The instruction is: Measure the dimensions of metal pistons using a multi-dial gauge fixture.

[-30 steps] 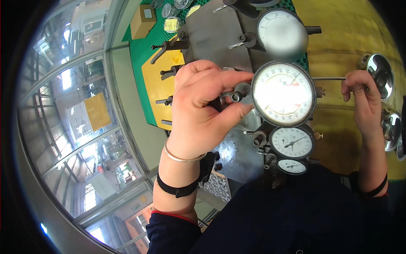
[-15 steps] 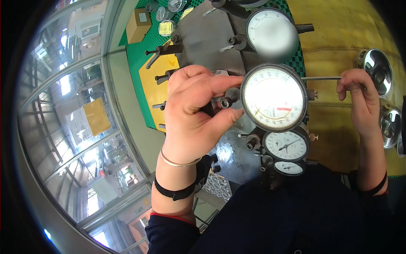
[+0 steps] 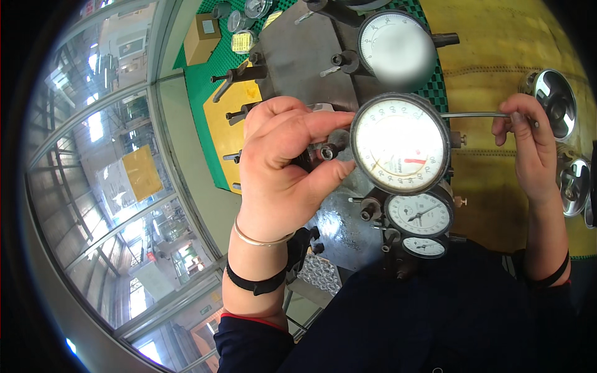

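Note:
A large round dial gauge (image 3: 400,144) with a white, glare-washed face and black rim sits before me. My left hand (image 3: 280,155) grips its left edge, thumb below and index finger above, with a dark round fitting (image 3: 329,151) between them. From the gauge's right side a thin metal rod (image 3: 476,115) runs out to my right hand (image 3: 528,140), whose closed fingers pinch its far end. How the rod meets the gauge is hidden behind the rim. Just below stand a smaller dial gauge (image 3: 420,213) and a still smaller one (image 3: 424,247).
Another large dial gauge (image 3: 397,50) stands beyond on a dark metal plate (image 3: 305,56). Polished round metal parts (image 3: 556,105) lie at far right on a yellow surface (image 3: 491,81). A cardboard box (image 3: 202,40) and clear round containers (image 3: 238,22) rest on green matting. Glass windows line the left.
My right hand's fingers have shifted along the rod, and its thumb now presses near the rod's end. My left hand keeps its grip on the gauge.

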`<move>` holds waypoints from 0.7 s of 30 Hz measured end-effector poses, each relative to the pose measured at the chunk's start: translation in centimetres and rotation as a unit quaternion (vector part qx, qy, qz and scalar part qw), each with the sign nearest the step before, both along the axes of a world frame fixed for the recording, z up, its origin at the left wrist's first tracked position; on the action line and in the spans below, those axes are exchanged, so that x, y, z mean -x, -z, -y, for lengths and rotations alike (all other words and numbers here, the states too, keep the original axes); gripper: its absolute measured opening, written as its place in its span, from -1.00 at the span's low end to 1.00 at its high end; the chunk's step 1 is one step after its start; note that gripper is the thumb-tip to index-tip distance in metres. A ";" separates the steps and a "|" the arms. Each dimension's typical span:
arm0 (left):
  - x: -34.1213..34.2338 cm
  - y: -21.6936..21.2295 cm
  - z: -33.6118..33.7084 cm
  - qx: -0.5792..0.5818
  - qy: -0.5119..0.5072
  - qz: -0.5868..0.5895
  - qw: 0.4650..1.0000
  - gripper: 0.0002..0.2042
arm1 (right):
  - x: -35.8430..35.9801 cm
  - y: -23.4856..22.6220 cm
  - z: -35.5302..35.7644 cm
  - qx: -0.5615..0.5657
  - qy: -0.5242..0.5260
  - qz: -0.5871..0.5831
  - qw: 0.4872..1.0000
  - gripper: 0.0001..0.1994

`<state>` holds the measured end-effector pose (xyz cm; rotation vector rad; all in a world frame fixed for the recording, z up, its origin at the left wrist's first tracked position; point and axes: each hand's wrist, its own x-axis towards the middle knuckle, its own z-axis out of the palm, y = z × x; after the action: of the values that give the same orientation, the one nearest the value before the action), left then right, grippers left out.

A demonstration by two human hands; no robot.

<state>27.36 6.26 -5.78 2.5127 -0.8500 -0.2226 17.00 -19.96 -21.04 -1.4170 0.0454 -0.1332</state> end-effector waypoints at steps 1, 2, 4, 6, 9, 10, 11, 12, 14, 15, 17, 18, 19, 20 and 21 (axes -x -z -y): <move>0.0 0.0 0.0 0.000 0.000 0.000 1.000 -0.57 | 0.1 -0.2 -0.1 0.004 0.010 -0.035 0.999 -0.77; 0.0 0.0 0.0 0.002 0.001 -0.001 1.000 -0.57 | 0.1 -0.4 -0.2 0.003 0.010 -0.035 0.999 -0.77; -0.1 0.0 0.1 0.004 0.001 -0.001 1.000 -0.57 | 0.1 -0.7 -0.4 -0.077 0.008 -0.030 0.997 -0.60; -0.1 0.0 0.1 -0.002 -0.003 -0.004 1.000 -0.57 | 0.0 -0.7 -0.2 -0.092 0.002 -0.046 0.995 -0.53; -0.1 -0.1 0.2 -0.009 0.000 -0.002 1.000 -0.56 | -0.1 -0.2 0.0 -0.128 -0.009 -0.065 0.990 -0.48; -0.1 -0.1 0.2 -0.010 0.000 -0.002 1.000 -0.56 | -0.1 0.0 0.1 -0.151 -0.016 -0.068 0.986 -0.49; -0.1 -0.1 0.1 -0.006 -0.001 -0.002 1.000 -0.56 | -0.1 0.0 0.0 -0.151 -0.016 -0.068 0.986 -0.49; 0.0 -0.2 0.1 -0.003 -0.001 -0.001 1.000 -0.56 | -0.1 0.0 0.0 -0.160 -0.018 -0.066 0.985 -0.49; 0.0 0.0 0.2 0.002 -0.006 -0.005 1.000 -0.56 | -0.1 0.2 0.1 -0.170 -0.019 -0.066 0.983 -0.49; 0.0 0.0 0.3 0.008 -0.012 -0.009 1.000 -0.56 | -0.1 0.2 0.2 -0.173 -0.020 -0.064 0.983 -0.49; 0.1 0.0 0.2 0.008 -0.014 -0.010 1.000 -0.56 | -0.1 0.2 0.2 -0.174 -0.022 -0.061 0.983 -0.49; 0.2 0.0 0.2 0.007 -0.016 -0.011 1.000 -0.56 | 0.0 0.2 0.1 -0.172 -0.021 -0.062 0.983 -0.48; 0.2 0.0 0.1 0.007 -0.016 -0.011 1.000 -0.56 | -0.1 0.2 0.1 -0.171 -0.022 -0.063 0.983 -0.48; 0.1 -0.1 0.1 0.002 -0.012 -0.008 1.000 -0.56 | -0.1 0.2 0.1 -0.170 -0.022 -0.063 0.983 -0.48; 0.1 -0.1 0.1 -0.004 -0.007 -0.006 1.000 -0.56 | 0.0 0.2 0.1 -0.171 -0.022 -0.060 0.983 -0.49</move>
<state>27.23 6.20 -5.70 2.5215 -0.8287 -0.2368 17.03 -20.07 -21.23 -1.0795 0.1294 -0.0018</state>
